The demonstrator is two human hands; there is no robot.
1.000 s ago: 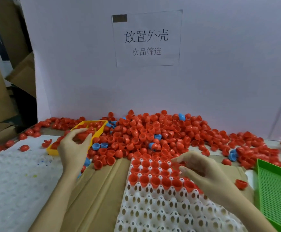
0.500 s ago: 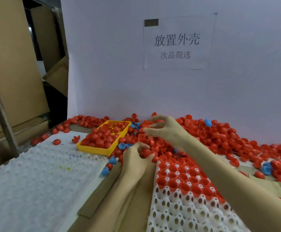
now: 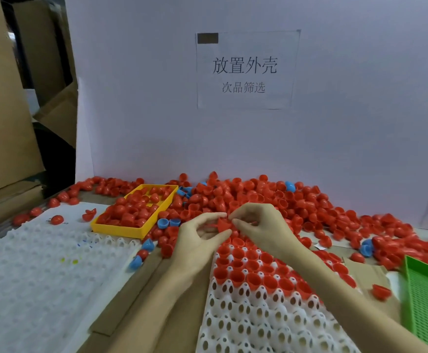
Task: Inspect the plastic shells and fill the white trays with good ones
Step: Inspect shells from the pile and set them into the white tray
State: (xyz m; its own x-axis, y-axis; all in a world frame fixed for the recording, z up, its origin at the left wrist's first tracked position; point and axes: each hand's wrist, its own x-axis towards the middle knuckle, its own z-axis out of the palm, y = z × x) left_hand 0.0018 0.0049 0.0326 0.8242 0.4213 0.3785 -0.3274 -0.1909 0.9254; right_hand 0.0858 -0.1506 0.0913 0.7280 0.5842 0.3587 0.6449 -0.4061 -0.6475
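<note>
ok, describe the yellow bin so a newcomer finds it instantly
Start at the white back wall and drop to the heap of red shells. At the heap's left edge sits the yellow bin, a shallow rectangle holding red shells. It is the only yellow thing here.

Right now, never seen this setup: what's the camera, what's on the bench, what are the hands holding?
There is no machine here: a person works with bare hands, filmed by one wide-angle camera worn on the head, looking forward and down.

The left hand and the right hand meet over the bench, and both pinch one red shell between their fingertips.

Just below them lies a white tray; its far rows hold red shells, its near cups are bare. Behind is a loose pile of shells, mostly red, a few blue. A yellow bin at left holds more red shells. A second white tray lies far left, a green mesh tray far right.
</note>
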